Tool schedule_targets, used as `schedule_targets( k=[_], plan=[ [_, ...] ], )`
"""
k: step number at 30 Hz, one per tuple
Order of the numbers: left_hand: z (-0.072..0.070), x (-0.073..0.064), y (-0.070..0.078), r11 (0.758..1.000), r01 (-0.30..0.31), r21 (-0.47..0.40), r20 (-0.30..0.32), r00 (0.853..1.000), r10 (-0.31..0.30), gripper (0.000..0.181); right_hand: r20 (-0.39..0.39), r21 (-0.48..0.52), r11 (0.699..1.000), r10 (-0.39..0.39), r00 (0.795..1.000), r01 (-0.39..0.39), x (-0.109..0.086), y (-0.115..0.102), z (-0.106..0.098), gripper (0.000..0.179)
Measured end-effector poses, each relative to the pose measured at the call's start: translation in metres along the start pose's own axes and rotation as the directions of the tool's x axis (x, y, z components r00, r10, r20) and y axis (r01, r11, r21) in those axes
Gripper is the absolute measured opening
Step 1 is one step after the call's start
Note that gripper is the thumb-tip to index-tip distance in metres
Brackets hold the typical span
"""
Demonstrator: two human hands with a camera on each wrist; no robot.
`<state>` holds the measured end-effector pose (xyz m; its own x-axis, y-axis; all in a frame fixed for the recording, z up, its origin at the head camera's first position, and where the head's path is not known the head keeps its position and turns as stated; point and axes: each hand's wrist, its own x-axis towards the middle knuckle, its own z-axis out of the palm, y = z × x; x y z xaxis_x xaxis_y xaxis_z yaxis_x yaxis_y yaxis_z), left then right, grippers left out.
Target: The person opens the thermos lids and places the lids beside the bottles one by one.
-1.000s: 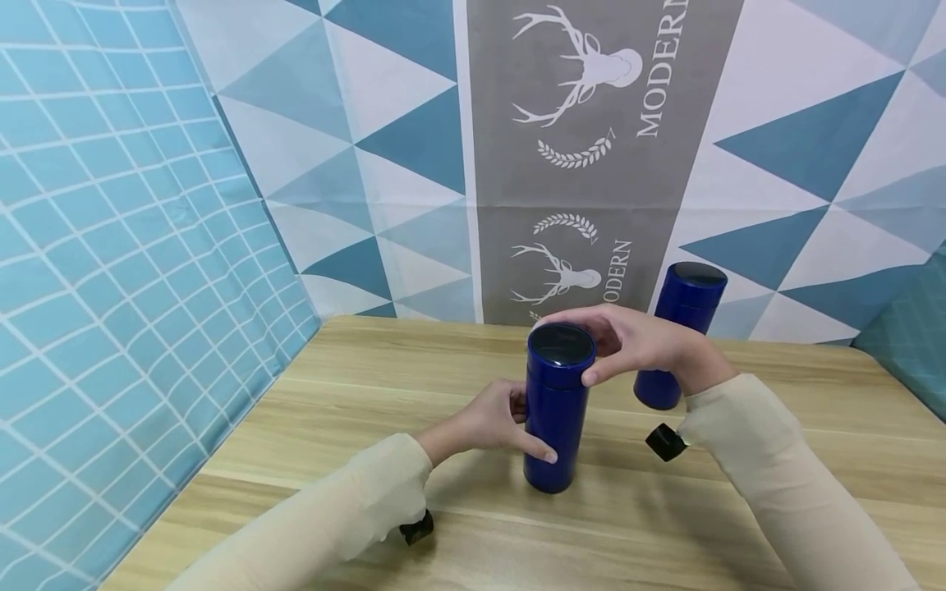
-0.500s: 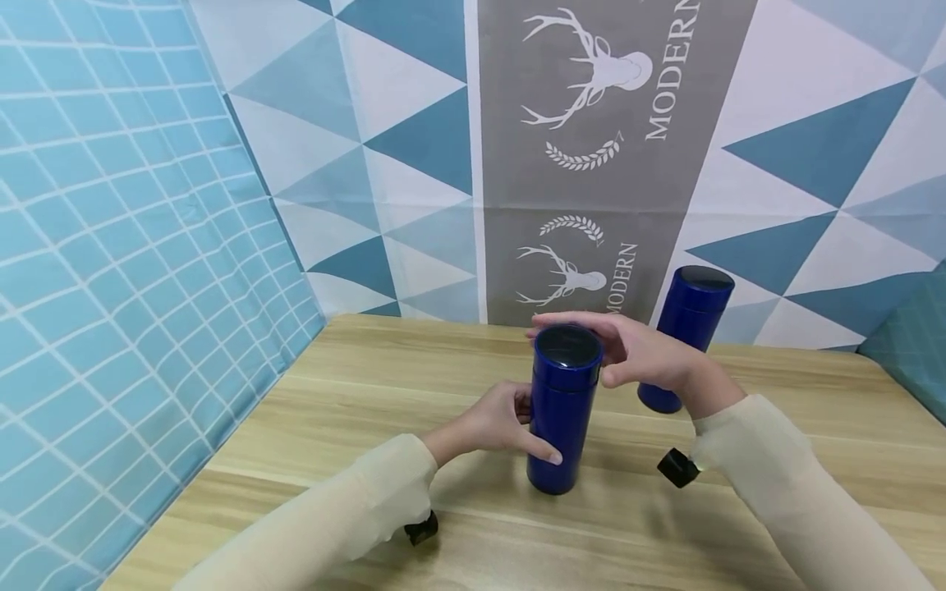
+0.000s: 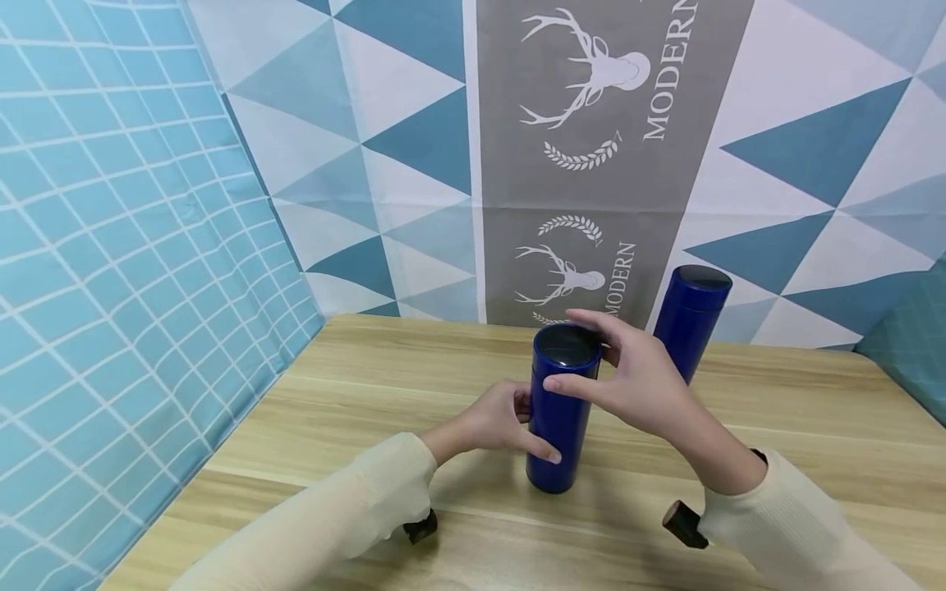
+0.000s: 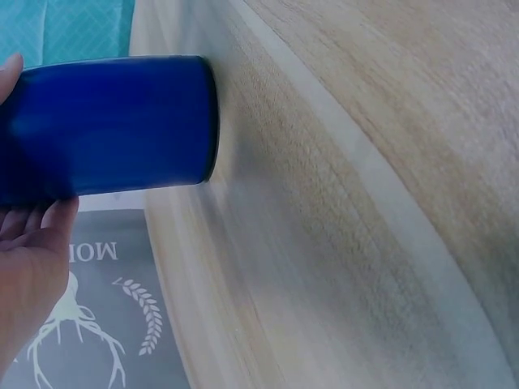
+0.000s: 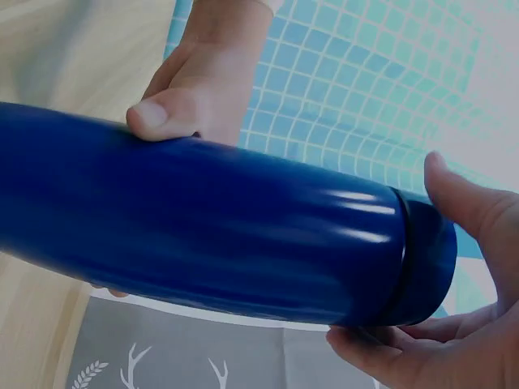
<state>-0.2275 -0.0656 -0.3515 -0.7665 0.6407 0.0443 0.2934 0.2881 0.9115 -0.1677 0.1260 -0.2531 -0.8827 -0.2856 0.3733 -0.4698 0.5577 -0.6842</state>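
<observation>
A dark blue thermos (image 3: 562, 414) with a black-topped lid (image 3: 567, 345) stands upright on the wooden table. My left hand (image 3: 493, 419) grips its lower body, thumb across the front and fingers behind. At the top, my right hand (image 3: 639, 377) curls round the lid, its thumb reaching across the near side and its fingers at the far edge. In the right wrist view, a dark seam separates the lid (image 5: 430, 263) from the body. The left wrist view has the thermos base (image 4: 178, 121) right at the tabletop.
Behind my right hand stands a second blue thermos (image 3: 691, 324), partly hidden. The wooden table (image 3: 436, 353) ends at a patterned cloth backdrop (image 3: 414, 164), with a blue checked cloth (image 3: 148, 246) on the left. Black wrist devices (image 3: 686, 525) hang under my sleeves.
My right hand first loosened from the lid, its thumb backing off to the right, then came round it again with the thumb further left. My left hand and the thermos have stayed put.
</observation>
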Motion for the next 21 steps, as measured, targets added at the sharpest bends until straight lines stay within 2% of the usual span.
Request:
schedule_targets(
  k=[4,8,15,21],
  plan=[
    [0.001,0.001,0.0,1.0,-0.005,-0.017,0.003,1.0,0.005,0.054,-0.03,0.026,0.999,0.039,0.999,-0.038,-0.004,0.0,-0.001,0.068],
    [0.003,0.0,-0.002,0.999,0.001,-0.046,0.004,1.0,-0.001,0.052,-0.039,0.052,0.998,0.034,0.999,-0.032,-0.005,0.003,0.001,0.061],
    [0.004,-0.001,-0.005,0.999,0.002,-0.045,0.001,1.0,-0.002,0.051,0.024,0.073,0.997,-0.011,1.0,0.009,0.0,0.009,-0.002,0.056],
    [0.002,-0.001,-0.002,0.999,-0.023,-0.043,0.005,1.0,0.024,0.051,0.07,0.09,0.995,-0.037,0.997,0.031,0.005,0.011,-0.007,0.058]
  ],
)
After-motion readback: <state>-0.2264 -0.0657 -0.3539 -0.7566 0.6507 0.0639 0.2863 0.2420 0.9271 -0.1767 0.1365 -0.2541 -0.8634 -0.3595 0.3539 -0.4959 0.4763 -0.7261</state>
